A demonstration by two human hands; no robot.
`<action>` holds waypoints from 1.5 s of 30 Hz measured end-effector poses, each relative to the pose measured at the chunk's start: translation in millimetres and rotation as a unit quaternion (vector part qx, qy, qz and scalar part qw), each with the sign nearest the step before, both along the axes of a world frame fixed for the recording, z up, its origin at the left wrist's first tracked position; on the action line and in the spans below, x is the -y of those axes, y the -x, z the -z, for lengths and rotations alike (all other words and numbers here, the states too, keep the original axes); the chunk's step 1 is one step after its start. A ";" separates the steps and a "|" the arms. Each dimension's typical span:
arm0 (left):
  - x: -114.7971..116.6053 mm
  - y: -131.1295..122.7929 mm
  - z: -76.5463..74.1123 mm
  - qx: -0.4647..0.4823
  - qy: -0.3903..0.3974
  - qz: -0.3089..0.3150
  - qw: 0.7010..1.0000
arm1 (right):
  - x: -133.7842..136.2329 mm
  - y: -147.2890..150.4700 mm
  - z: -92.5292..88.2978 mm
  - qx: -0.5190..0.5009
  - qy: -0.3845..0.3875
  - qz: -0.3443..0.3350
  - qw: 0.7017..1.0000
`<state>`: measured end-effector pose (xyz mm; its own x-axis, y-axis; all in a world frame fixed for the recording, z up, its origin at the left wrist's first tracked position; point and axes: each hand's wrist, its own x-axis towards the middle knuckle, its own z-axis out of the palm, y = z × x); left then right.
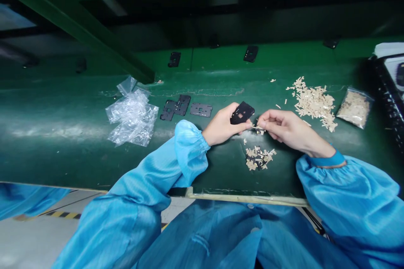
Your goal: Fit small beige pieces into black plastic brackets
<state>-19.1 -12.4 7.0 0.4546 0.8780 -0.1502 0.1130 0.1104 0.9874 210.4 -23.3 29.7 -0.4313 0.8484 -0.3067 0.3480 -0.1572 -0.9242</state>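
Observation:
My left hand grips a flat black plate with a small window cut in it, tilted above the bench. Close by on the right, my right hand pinches a small pale beige strip near the plate's lower edge. Part of that strip is hidden by the fingertips. Below both hands lies a small heap of beige and black pieces. Beyond my right hand spreads a larger pile of loose beige pieces.
Several more black plates rest left of my hands. Crumpled clear plastic bags lie farther left. A filled clear bag sits beside the large pile, near a black crate. A green post rises at the back left.

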 end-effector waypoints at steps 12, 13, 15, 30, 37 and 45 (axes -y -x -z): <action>3.6 -10.9 -5.8 0.008 0.000 -0.138 0.990 | 4.5 14.9 4.9 -0.010 -0.017 0.060 0.998; 4.2 -12.8 -5.7 0.008 0.003 -0.148 0.989 | 5.7 19.4 6.4 -0.029 -0.020 0.081 0.996; 4.9 -15.5 -5.2 -0.002 0.000 -0.167 0.986 | 7.4 27.8 8.5 -0.051 -0.039 0.114 0.991; 11.3 -12.1 1.0 -0.131 -0.164 -0.166 0.964 | 8.9 36.1 19.8 -0.023 -0.101 0.180 0.978; 8.8 -9.7 1.9 -0.173 -0.173 -0.174 0.954 | 10.3 34.5 20.2 0.001 -0.122 0.160 0.979; 9.4 -7.2 3.1 -0.176 -0.203 -0.140 0.953 | 9.4 33.6 20.3 0.004 -0.114 0.157 0.981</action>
<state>-11.9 -21.8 3.9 0.1788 0.9756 0.1275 0.4678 -0.1983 0.8613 176.7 -32.7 9.4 -0.1351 0.9862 -0.0959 0.3232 -0.0477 -0.9451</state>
